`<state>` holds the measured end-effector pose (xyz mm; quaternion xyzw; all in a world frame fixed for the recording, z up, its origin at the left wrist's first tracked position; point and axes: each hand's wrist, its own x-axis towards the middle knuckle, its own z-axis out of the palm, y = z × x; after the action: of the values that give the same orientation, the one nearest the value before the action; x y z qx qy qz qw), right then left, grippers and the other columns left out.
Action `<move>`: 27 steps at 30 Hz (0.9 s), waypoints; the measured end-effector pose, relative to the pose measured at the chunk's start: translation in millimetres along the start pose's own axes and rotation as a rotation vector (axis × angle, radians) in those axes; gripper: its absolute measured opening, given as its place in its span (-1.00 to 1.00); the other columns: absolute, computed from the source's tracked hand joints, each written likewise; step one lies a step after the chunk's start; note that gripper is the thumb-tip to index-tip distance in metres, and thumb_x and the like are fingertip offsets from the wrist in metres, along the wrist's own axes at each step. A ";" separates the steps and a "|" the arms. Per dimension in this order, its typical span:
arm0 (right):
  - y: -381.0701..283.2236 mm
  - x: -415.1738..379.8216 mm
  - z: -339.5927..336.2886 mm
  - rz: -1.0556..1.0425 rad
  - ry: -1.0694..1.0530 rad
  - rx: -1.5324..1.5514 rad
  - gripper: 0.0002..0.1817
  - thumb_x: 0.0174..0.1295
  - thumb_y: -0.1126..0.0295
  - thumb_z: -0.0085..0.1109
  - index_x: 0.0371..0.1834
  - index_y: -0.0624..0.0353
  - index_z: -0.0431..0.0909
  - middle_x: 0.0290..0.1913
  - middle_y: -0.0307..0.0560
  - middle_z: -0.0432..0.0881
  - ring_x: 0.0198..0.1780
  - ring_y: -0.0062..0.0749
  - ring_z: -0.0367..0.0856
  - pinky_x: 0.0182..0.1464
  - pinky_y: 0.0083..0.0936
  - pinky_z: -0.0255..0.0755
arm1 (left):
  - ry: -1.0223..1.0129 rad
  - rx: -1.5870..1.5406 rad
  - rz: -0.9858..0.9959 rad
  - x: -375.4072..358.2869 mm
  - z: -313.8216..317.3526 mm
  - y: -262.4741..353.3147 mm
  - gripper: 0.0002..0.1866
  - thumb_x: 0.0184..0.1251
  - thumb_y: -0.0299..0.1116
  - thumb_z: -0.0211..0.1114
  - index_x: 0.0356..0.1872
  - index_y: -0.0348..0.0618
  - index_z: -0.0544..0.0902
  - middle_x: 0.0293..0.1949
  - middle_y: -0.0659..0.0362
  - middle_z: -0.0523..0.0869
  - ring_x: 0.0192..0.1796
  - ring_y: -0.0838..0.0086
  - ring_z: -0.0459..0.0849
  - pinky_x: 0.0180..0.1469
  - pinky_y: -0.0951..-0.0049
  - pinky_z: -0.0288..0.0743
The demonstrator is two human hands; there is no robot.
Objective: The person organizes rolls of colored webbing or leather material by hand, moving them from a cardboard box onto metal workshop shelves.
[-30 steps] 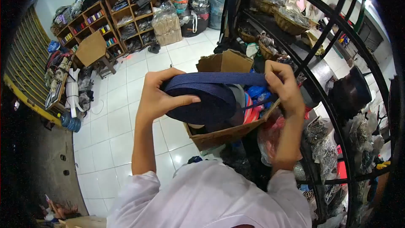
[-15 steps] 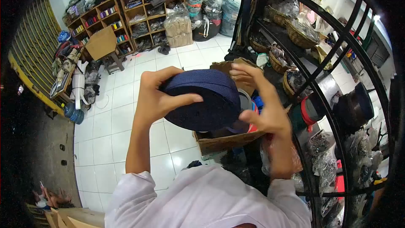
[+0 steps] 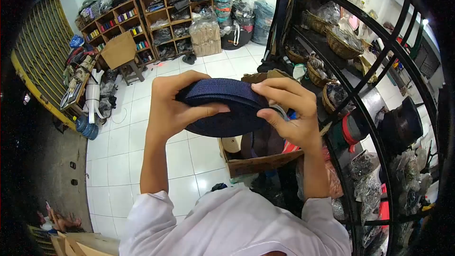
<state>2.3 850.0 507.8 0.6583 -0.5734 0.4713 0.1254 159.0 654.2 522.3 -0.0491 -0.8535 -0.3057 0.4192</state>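
A round roll of navy blue webbing [image 3: 227, 109] is held up in front of my chest, tilted so that its rim and lower face show. My left hand [image 3: 177, 106] grips its left side, thumb on the face and fingers over the rim. At the right edge, my right hand [image 3: 289, 109] touches the roll with fingertips on top and thumb at the side. Below and behind it stands an open cardboard box [image 3: 265, 163] with more rolls inside.
Black metal shelving [image 3: 353, 97] with wicker baskets [image 3: 343, 42] and bagged items stands on the right. Wooden cubbies [image 3: 175, 19] with thread spools and bundles line the back wall. A blue water bottle [image 3: 86, 128] is at the left. Pale tiles [image 3: 142, 161] cover the floor.
My right hand has closed in from beside the roll onto its right edge. The roll has tilted flatter, and more of the box's contents show beneath it.
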 end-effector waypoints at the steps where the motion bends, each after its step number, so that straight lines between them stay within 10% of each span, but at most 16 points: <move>1: 6.2 -2.2 9.3 -0.015 0.102 0.047 -0.49 0.15 0.10 0.32 0.09 0.20 0.60 -0.12 0.00 0.66 -0.14 -0.25 0.67 -0.14 -0.47 0.51 | -0.001 0.000 -0.002 -0.7 1.3 -0.1 -0.58 -0.30 -0.35 0.67 -0.35 -0.25 0.70 -0.49 0.16 0.73 -0.43 0.53 0.72 -0.33 0.58 0.54; 4: 6.2 4.0 29.9 -0.137 0.263 -0.035 -0.46 0.38 -0.01 0.00 0.13 0.25 0.54 -0.19 0.07 0.67 -0.19 -0.21 0.68 -0.13 -0.42 0.51 | 0.127 -0.187 -0.115 1.1 9.8 1.4 -0.60 -0.25 -0.36 0.67 -0.34 -0.28 0.70 -0.46 0.17 0.74 -0.41 0.58 0.70 -0.33 0.59 0.54; 7: -5.6 0.9 34.2 0.215 0.299 0.176 -0.46 0.46 -0.01 -0.14 0.12 0.27 0.55 -0.21 0.11 0.69 -0.31 -0.28 0.68 -0.16 -0.47 0.48 | 0.136 -0.184 -0.224 2.9 15.8 0.1 -0.62 -0.17 -0.33 0.64 -0.34 -0.31 0.70 -0.47 0.16 0.74 -0.42 0.57 0.70 -0.34 0.61 0.55; 16: 9.9 5.5 37.1 0.207 0.263 0.129 -0.62 0.48 0.21 -0.09 0.00 0.24 0.64 -0.23 0.00 0.74 -0.25 -0.52 0.65 -0.19 -0.53 0.48 | 0.113 -0.316 -0.421 -13.4 18.9 -16.9 -0.71 0.10 -0.29 0.51 -0.30 -0.31 0.69 -0.47 0.21 0.71 -0.43 0.61 0.64 -0.35 0.64 0.48; 27: 29.2 -50.7 69.2 0.692 -0.316 0.456 -0.66 0.44 0.30 -0.03 -0.03 0.34 0.64 -0.18 -0.06 0.72 -0.16 -0.53 0.62 -0.04 -0.60 0.44 | -0.256 -0.499 -0.815 -91.1 53.1 -31.7 -0.51 0.54 -0.08 0.01 -0.36 -0.37 0.63 -0.56 0.35 0.47 -0.44 0.69 0.35 -0.39 0.59 0.26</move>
<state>14.9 824.4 421.8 0.5023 -0.6536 0.4935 -0.2776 170.4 674.2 414.6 0.1527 -0.7488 -0.6311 0.1328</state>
